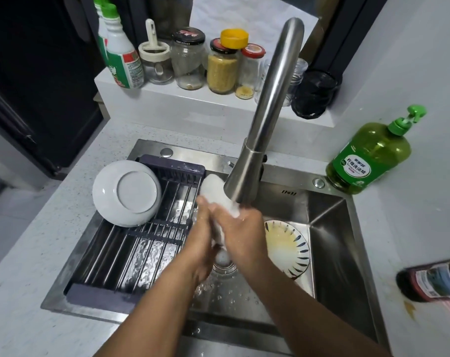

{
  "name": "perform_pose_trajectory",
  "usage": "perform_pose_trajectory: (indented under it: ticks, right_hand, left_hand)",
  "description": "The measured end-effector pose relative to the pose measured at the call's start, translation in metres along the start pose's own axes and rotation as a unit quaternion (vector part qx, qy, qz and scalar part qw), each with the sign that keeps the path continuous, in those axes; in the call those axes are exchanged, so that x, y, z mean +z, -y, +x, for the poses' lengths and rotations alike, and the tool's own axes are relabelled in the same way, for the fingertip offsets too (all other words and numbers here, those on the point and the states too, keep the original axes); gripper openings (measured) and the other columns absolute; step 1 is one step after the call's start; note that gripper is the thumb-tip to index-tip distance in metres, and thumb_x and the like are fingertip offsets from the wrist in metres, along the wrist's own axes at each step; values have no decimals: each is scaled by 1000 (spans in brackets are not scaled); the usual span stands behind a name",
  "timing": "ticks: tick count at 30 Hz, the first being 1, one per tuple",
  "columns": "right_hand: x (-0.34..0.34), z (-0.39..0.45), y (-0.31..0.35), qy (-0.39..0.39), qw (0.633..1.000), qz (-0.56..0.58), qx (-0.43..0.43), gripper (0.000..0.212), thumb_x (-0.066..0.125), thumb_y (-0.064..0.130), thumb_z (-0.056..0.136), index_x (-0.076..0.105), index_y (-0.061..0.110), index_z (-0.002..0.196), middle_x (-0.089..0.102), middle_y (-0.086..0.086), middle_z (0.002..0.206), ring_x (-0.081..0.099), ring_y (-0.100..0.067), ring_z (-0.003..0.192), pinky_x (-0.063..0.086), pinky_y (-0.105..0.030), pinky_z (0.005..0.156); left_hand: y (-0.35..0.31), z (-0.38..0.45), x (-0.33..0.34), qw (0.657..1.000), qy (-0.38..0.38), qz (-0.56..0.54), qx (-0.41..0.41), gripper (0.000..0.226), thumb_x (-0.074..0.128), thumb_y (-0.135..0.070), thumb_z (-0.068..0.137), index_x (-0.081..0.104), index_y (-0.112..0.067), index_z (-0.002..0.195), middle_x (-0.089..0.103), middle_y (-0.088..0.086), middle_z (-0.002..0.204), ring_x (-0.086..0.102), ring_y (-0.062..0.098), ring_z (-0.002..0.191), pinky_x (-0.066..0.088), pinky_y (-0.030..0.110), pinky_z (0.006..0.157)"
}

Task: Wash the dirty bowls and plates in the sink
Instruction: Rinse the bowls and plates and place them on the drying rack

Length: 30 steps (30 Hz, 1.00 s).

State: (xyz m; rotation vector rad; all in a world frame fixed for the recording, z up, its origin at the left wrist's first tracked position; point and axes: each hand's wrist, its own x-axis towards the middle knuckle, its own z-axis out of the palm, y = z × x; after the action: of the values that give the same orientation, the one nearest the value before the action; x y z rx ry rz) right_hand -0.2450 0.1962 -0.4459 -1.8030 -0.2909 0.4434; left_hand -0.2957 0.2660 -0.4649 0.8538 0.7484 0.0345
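Both hands meet under the tap at the middle of the scene. The left hand [202,222] and the right hand [240,229] hold one white dish [218,195] on edge between them, each grip curled around its rim, and blur hides whether it is a bowl or a plate. Its far end touches the wide spout of the brushed steel tap [267,109], where water runs onto it. Just right of the right hand, one white plate with dark blue dashes round its rim [290,243] lies in the stainless steel sink [347,253], wet and yellow-stained. Left of the hands, a dark drying rack with metal bars [141,248] spans the sink's left part, and one white plate [127,193] leans on it upside down. At the right, on the pale counter [398,240], stands one green bottle of dish soap with a pump [368,155]. On the far ledge stand two green-and-white spray bottles [121,52] and several glass jars [222,65].
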Motion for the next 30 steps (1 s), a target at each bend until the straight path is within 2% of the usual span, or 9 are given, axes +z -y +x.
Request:
perform_pose_trajectory:
  ticks: [2, 5, 8, 11, 16, 19, 22, 26, 30]
  right_hand:
    - [0, -6, -9, 47, 987, -145, -55, 37, 61, 54, 84, 70, 23, 102, 72, 3, 79, 69, -15, 73, 57, -42, 67]
    - [-6, -11, -21, 135, 948, -247, -150, 35, 44, 50, 94, 65, 28, 111, 70, 4, 89, 65, -16, 80, 54, -40, 74]
    - [-18, -18, -29, 233, 909, -286, -195, 36, 34, 40, 107, 65, 27, 122, 70, 5, 118, 63, -9, 107, 47, -32, 101]
    - [-36, -17, -57, 233, 883, -358, -194, 56, 18, 49, 106, 61, 24, 132, 58, 7, 140, 44, 3, 129, 23, -33, 122]
    - [-38, -1, -80, 43, 952, -290, -87, 43, 53, 38, 99, 55, 24, 140, 38, 7, 152, 37, -3, 135, 27, -6, 104]
    - [-22, 12, -71, 5, 991, -112, 72, 62, 66, 28, 92, 41, 26, 148, 48, 7, 145, 54, -9, 121, 46, -18, 92]
    - [-6, 24, -73, -21, 979, 38, 198, 35, 63, 19, 94, 52, 23, 127, 66, -2, 121, 67, -17, 98, 59, -26, 68]
    - [22, 12, -90, -116, 935, 120, 312, 19, 51, 19, 99, 59, 15, 117, 70, -12, 106, 71, -29, 84, 63, -46, 70]
    - [20, 1, -86, -68, 933, 87, 342, 26, 51, 35, 101, 60, 14, 114, 70, -11, 97, 67, -21, 70, 56, -29, 52]
  left_hand:
    - [-19, -2, -4, 990, 20, -130, -46, 97, 38, -87, 74, 70, -5, 115, 74, 15, 109, 71, 25, 101, 56, 42, 95]
    - [-31, -1, -6, 990, -3, -127, -56, 58, 58, -57, 94, 74, -2, 93, 72, 15, 81, 72, 26, 71, 63, 35, 69]
    - [-26, 9, -16, 983, -135, -107, -66, 31, 53, -19, 103, 58, 7, 118, 70, 19, 87, 70, 28, 68, 62, 34, 58]
    - [-20, 21, -34, 974, -210, -83, -24, 26, 44, -14, 107, 54, 1, 126, 70, 18, 106, 71, 28, 85, 61, 43, 76]
    - [-15, 24, -44, 967, -252, -12, 29, 35, 57, -19, 103, 55, -8, 136, 71, 9, 115, 71, 28, 101, 52, 54, 101]
    - [-7, 31, -49, 964, -265, -12, 24, 44, 63, -24, 99, 53, -6, 137, 71, 10, 119, 72, 29, 99, 55, 54, 97]
    - [-2, 26, -46, 971, -239, -16, 21, 49, 67, -22, 97, 50, -9, 141, 71, 12, 123, 72, 31, 102, 55, 56, 96]
    - [30, 6, -16, 973, -203, 43, 99, 74, 68, 9, 85, 41, -28, 143, 65, 4, 131, 65, 25, 116, 56, 51, 97]
    - [23, -9, -20, 964, -175, 158, 125, 80, 53, 24, 80, 36, -23, 143, 63, 2, 124, 64, 10, 103, 58, 16, 70]
